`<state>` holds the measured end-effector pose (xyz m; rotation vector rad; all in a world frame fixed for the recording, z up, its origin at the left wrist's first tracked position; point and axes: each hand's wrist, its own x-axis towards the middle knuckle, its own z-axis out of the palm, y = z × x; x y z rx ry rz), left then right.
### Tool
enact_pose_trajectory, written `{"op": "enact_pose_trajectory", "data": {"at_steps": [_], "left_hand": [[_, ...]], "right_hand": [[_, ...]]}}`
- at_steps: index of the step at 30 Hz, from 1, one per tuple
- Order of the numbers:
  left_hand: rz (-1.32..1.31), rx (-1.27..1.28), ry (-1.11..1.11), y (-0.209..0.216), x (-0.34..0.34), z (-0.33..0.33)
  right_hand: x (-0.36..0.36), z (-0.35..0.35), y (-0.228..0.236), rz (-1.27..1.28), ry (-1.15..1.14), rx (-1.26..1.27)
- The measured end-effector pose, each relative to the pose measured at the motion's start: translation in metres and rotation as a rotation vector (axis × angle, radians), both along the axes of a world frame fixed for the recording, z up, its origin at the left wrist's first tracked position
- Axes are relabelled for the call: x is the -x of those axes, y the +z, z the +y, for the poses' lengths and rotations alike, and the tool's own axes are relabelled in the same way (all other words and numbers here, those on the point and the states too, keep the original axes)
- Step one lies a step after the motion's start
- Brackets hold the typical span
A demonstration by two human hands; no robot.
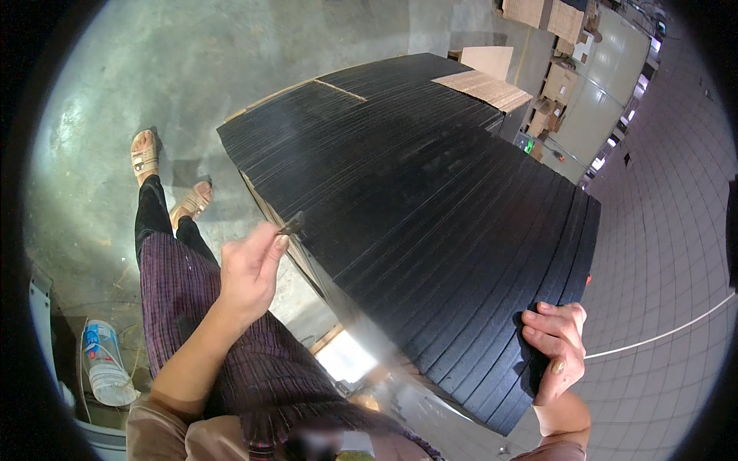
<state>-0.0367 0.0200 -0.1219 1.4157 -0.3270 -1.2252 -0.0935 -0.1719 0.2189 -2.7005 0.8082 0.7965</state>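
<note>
"What is being pinched by the left hand (250, 265)?"
"A dark scrap (292, 223) (blurred), at the edge of ribbed black strips (438, 223)."
"They are being touched by the curled right hand (557, 342); its grip cannot be told."

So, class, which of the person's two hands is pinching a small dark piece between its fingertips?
The left hand: it pinches the small dark piece, whereas the right hand rests against the end of the black strips.

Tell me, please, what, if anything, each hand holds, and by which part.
The left hand pinches a dark piece by one end; the right hand touches black strips at their edge, grip unclear.
</note>
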Motion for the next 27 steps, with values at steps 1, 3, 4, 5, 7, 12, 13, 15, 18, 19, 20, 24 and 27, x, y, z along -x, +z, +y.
{"op": "enact_pose_trajectory", "data": {"at_steps": [1, 3, 4, 5, 7, 12, 13, 15, 18, 19, 20, 24, 27], "left_hand": [[0.009, 0.014, -0.014, 0.000, 0.003, 0.000], [0.054, 0.038, -0.033, -0.001, 0.001, -0.001], [0.097, 0.045, -0.043, 0.000, 0.000, 0.002], [0.143, 0.052, -0.056, 0.000, -0.001, 0.004], [0.439, -0.095, 0.016, -0.002, -0.008, 0.000], [0.823, -0.121, 0.101, 0.001, -0.016, -0.023], [0.899, -0.115, 0.081, 0.003, -0.020, -0.026], [1.010, -0.125, 0.034, 0.001, -0.023, -0.027], [1.108, -0.137, -0.017, -0.010, -0.024, -0.021], [1.143, -0.122, -0.020, -0.013, -0.022, -0.019], [1.176, -0.108, -0.021, -0.015, -0.022, -0.018], [1.126, -0.088, -0.024, -0.017, -0.025, -0.014], [1.066, -0.039, 0.011, -0.018, -0.023, -0.003]], "right_hand": [[-0.002, 0.000, -0.001, 0.008, -0.005, 0.005], [-0.004, -0.001, -0.002, 0.008, 0.004, 0.014], [-0.002, -0.001, -0.001, 0.008, 0.013, 0.014], [0.000, 0.000, 0.000, 0.010, 0.018, 0.012], [0.000, -0.001, -0.001, -0.006, 0.020, 0.011], [-0.003, -0.002, -0.002, 0.001, 0.026, 0.012], [-0.003, -0.002, -0.002, 0.000, 0.028, 0.013], [-0.002, -0.002, -0.002, -0.001, 0.027, 0.013], [-0.002, -0.001, -0.002, -0.006, 0.026, 0.014], [-0.002, -0.001, -0.002, -0.006, 0.028, 0.016], [-0.002, -0.002, -0.002, -0.006, 0.030, 0.017], [0.000, -0.002, -0.002, -0.016, 0.026, 0.017], [0.002, -0.002, -0.001, -0.019, 0.033, 0.022]]}}
